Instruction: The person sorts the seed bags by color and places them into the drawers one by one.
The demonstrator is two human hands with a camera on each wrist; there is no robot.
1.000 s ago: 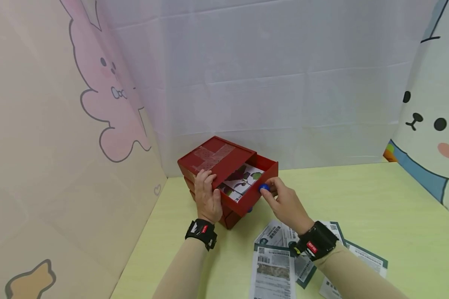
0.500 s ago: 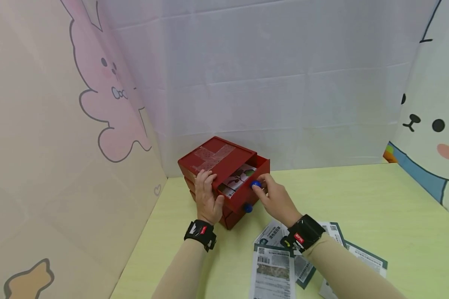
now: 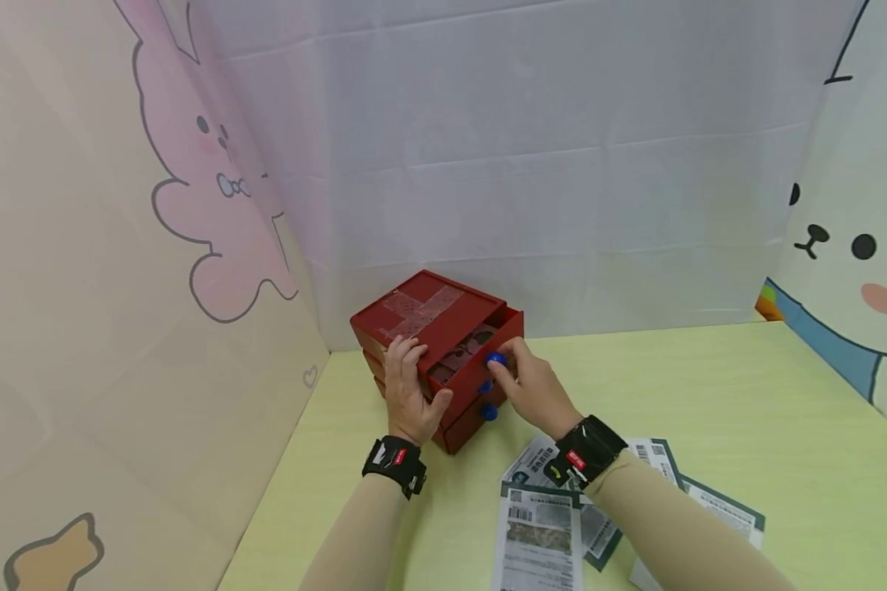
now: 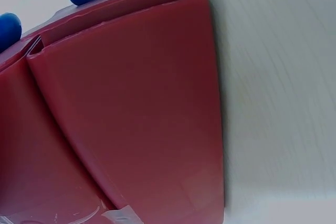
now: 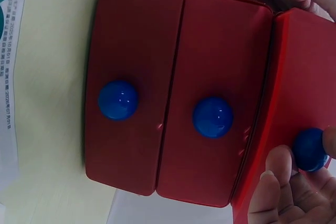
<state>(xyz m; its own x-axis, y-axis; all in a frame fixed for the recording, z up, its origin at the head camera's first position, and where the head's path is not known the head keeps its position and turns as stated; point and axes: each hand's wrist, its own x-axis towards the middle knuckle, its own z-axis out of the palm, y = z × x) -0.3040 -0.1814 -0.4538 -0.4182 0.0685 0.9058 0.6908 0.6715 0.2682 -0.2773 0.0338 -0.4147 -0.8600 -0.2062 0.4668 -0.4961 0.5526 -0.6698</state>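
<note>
A red drawer cabinet (image 3: 454, 327) stands toward the back of the pale yellow tabletop (image 3: 710, 394), turned at an angle, with clear tape (image 3: 417, 310) crossed over its top. Its top drawer (image 5: 307, 82) is partly pulled out, and picture cards (image 3: 457, 359) lie inside it in the shade. The right hand (image 3: 538, 396) pinches the upper blue knob (image 5: 308, 150) on that drawer's front — thumb on one side, curled fingers on the other. Below it, the middle drawer (image 5: 226, 51) and the bottom drawer (image 5: 134, 40) are pushed in, bearing a middle blue knob (image 5: 212, 117) and a lower blue knob (image 5: 118, 100). The left hand (image 3: 414, 402) rests against the side of the cabinet near its front corner, fingers extended up to the top edge and thumb spread away from them; it touches the cabinet without gripping. Black wristbands, one on the left wrist (image 3: 395, 465) and one on the right wrist (image 3: 587, 450), each carry a small red tag above a beige sleeve. In front of the cabinet, partly beneath the right forearm, several printed sheets (image 3: 540, 538) with dark green edges lie on the tabletop, some overlapping. Behind hangs a creased white curtain (image 3: 532, 164) — a pink cartoon rabbit (image 3: 185, 172) shows to its left, a white cartoon animal (image 3: 835, 279) to its right.
</note>
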